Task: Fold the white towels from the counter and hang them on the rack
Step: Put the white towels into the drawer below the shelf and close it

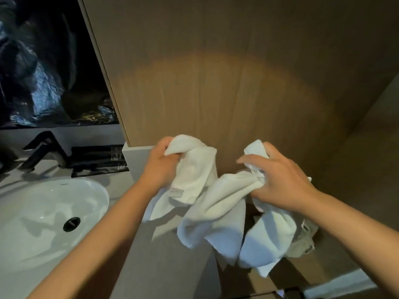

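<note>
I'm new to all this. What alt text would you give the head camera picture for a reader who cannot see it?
Two bare hands hold a crumpled white towel up in front of a wooden wall panel, the left hand and the right hand each gripping a bunched end. To the left are a white sink and a black faucet.

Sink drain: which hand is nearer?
Left. The left hand grips the white towel up and right of the sink drain; the right hand grips the towel farther right.
</note>
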`<action>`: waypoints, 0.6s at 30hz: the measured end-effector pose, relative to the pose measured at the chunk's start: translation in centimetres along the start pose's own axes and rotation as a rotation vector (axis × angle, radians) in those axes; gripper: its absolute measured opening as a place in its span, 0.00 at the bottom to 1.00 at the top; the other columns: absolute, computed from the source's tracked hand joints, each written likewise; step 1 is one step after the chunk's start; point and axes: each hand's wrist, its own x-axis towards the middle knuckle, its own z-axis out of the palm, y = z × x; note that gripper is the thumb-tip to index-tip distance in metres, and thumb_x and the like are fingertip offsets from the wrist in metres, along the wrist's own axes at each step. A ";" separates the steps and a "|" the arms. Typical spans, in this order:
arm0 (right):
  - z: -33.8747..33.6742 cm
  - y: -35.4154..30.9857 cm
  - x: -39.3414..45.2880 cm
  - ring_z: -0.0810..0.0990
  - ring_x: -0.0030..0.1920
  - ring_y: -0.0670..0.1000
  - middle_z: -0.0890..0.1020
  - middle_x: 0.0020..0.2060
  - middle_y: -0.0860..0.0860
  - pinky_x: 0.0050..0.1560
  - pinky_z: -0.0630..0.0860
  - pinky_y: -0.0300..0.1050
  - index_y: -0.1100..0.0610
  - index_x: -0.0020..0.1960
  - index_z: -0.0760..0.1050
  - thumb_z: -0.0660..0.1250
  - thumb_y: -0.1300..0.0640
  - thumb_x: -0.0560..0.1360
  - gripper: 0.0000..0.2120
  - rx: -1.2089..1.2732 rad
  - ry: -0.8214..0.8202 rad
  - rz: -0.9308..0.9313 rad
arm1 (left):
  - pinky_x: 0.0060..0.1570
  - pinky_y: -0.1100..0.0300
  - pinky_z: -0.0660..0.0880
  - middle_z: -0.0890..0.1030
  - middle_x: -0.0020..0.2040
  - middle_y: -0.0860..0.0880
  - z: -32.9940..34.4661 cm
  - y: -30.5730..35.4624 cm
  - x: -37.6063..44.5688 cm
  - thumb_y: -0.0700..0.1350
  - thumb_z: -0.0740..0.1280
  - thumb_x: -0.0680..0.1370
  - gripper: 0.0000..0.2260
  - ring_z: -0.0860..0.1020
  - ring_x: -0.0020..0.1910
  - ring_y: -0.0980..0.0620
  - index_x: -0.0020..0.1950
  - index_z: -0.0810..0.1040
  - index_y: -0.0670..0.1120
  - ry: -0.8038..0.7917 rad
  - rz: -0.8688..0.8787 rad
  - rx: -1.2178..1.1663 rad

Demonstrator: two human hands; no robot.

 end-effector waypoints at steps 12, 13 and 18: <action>1.1 -5.5 5.7 0.75 0.41 0.53 0.66 0.53 0.47 0.38 0.74 0.47 0.42 0.64 0.74 0.72 0.46 0.68 0.24 -0.074 0.113 0.022 | 0.44 0.62 0.71 0.78 0.50 0.49 -12.2 0.2 7.5 0.38 0.59 0.78 0.08 0.75 0.48 0.53 0.54 0.74 0.47 0.456 0.108 -0.113; 1.3 -5.7 5.9 0.75 0.41 0.53 0.65 0.53 0.46 0.38 0.73 0.47 0.42 0.64 0.74 0.72 0.47 0.68 0.24 -0.077 0.112 0.025 | 0.43 0.63 0.71 0.78 0.51 0.49 -12.6 -0.5 7.6 0.38 0.59 0.78 0.09 0.75 0.49 0.53 0.54 0.74 0.47 0.468 0.117 -0.091; 2.4 -6.4 6.8 0.76 0.45 0.53 0.67 0.57 0.48 0.42 0.77 0.50 0.41 0.65 0.73 0.73 0.49 0.68 0.26 -0.077 0.085 0.111 | 0.43 0.66 0.70 0.78 0.52 0.51 -14.1 -4.0 7.0 0.37 0.60 0.79 0.10 0.75 0.50 0.53 0.55 0.75 0.49 0.431 0.105 0.038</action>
